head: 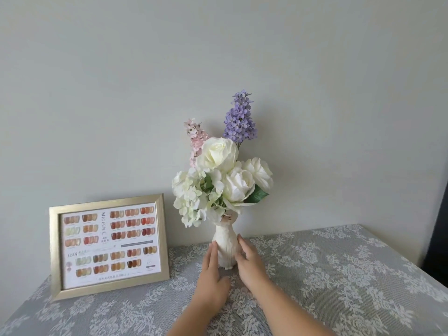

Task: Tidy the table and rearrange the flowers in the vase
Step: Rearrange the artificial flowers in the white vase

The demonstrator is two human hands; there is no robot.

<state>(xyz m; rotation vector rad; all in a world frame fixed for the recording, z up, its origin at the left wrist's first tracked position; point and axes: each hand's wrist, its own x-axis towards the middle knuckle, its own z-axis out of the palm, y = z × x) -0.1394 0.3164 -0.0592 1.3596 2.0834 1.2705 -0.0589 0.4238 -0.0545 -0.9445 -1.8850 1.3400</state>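
Observation:
A small white vase [226, 241] stands upright near the back edge of the table. It holds white roses and hydrangea [219, 180], a purple flower spike [240, 118] and a pink spike [195, 133]. My left hand [211, 267] lies flat against the vase's left side, fingers straight. On the vase's right side my right hand [247, 259] touches it with fingers extended. Both palms flank the base without wrapping around it.
A gold picture frame [106, 246] with a nail colour chart leans against the wall, left of the vase. The table wears a grey cloth with white lace flowers [339, 275]. A pale wall rises right behind; a dark edge shows at far right.

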